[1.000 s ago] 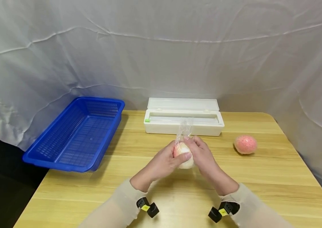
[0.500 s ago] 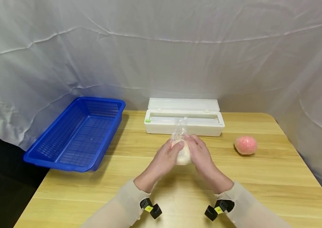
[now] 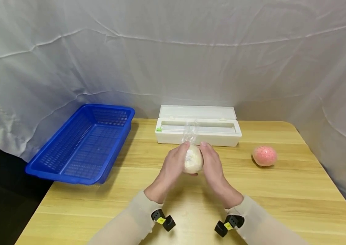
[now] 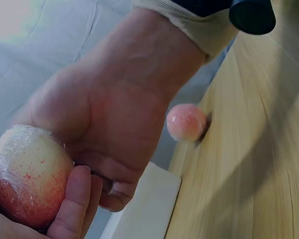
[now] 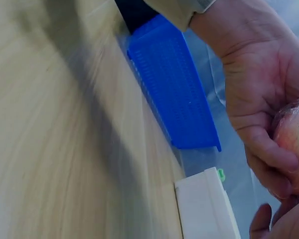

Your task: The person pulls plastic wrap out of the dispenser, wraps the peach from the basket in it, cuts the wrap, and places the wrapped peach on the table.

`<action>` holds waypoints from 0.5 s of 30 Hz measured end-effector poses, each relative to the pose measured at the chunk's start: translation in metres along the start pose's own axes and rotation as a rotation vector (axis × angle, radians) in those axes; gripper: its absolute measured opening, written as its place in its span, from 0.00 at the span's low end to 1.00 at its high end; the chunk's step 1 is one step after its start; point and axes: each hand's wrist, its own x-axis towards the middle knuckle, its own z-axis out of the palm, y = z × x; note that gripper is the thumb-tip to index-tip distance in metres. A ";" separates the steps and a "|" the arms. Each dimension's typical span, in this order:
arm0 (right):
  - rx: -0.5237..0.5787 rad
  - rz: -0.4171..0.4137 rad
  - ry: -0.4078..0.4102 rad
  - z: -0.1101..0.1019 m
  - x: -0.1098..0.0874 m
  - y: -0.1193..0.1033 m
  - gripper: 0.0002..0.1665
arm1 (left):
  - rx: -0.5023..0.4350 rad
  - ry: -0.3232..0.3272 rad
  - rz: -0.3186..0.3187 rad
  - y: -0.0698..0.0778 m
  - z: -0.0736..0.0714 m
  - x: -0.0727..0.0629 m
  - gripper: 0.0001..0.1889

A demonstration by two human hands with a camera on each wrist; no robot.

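Between both hands, above the table, is a pale peach (image 3: 193,160) with clear plastic wrap around it. A loose end of the plastic wrap (image 3: 190,131) sticks up beyond the fingers. My left hand (image 3: 170,166) grips the peach from the left, and my right hand (image 3: 214,168) holds its right side. Both thumbs lie along its upper part. In the left wrist view, the wrapped peach (image 4: 35,174) shows red speckles and crinkled film. Some of its red side (image 5: 295,144) appears by curled fingers in the right wrist view.
A white cling-film dispenser (image 3: 198,139) with its lid raised stands behind the hands. To the left is a blue plastic basket (image 3: 111,163). Another pinkish peach (image 3: 264,156) rests at right on the wooden table (image 3: 295,204). A grey curtain (image 3: 173,68) hangs behind.
The hands have turned the peach so its pale side faces up, and moved it slightly left and away. The right wrist has come inward. The other peach, basket and dispenser stay put.
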 end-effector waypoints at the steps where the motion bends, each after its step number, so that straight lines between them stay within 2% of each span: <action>1: -0.051 -0.052 -0.018 0.000 -0.001 0.003 0.23 | -0.014 0.003 -0.012 0.000 -0.001 0.000 0.31; 3: -0.171 -0.187 -0.025 0.001 -0.003 0.009 0.23 | -0.026 0.003 -0.038 0.000 -0.002 0.000 0.32; 5: -0.259 -0.352 0.011 0.002 -0.004 0.017 0.26 | -0.038 -0.011 -0.067 0.000 -0.003 0.001 0.33; 7: -0.365 -0.505 0.106 0.003 -0.002 0.025 0.32 | -0.048 -0.034 -0.091 0.000 -0.003 0.001 0.33; 10: -0.412 -0.689 0.225 0.003 0.003 0.036 0.38 | -0.076 -0.069 -0.137 -0.001 -0.003 0.002 0.33; 13: -0.418 -0.759 0.224 0.001 0.007 0.042 0.38 | -0.130 -0.088 -0.185 -0.003 -0.006 0.003 0.31; 15: -0.403 -0.727 0.154 -0.002 0.007 0.043 0.37 | -0.158 -0.091 -0.208 -0.005 -0.008 0.005 0.31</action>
